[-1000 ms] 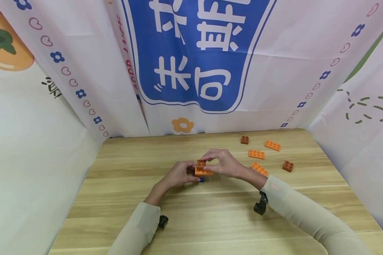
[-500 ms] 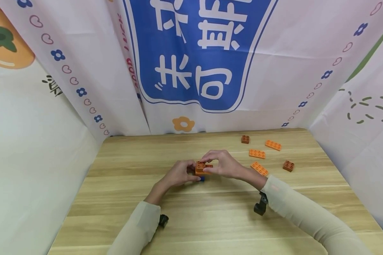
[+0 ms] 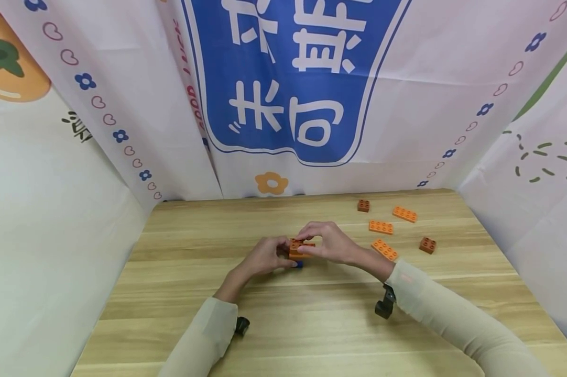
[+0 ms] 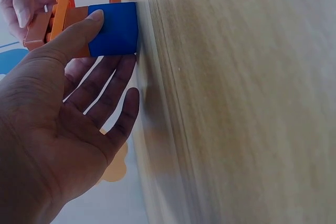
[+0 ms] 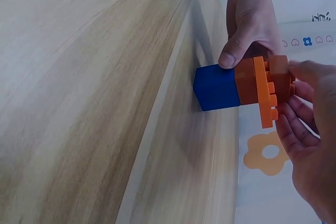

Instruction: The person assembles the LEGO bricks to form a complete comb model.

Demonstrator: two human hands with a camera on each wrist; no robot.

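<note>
Head view, tower: we see it at mid-counter (image 3: 302, 324), a brick tower (image 3: 294, 250) between our left grip (image 3: 266, 256) and right grip (image 3: 333, 242).
Head view, loose pieces: three orange plates (image 3: 381, 226) and two loose brown blocks (image 3: 427, 245) lie to the right.
Left wrist view, base: our left grip pinches the blue block (image 4: 116, 30) and the lower brown block (image 4: 76, 15) on it, thumb (image 4: 76, 33) across both.
Right wrist view, top: our right grip pinches the upper brown block (image 5: 280, 77) at the orange plate (image 5: 265, 98); we cannot tell whether it sits fully down.

The bottom toy brick (image 5: 216, 87) was blue, the studded plate (image 5: 263, 92) orange — the top brick (image 5: 279, 72) brown. The tabletop (image 3: 283, 330) was wood-grained.
</note>
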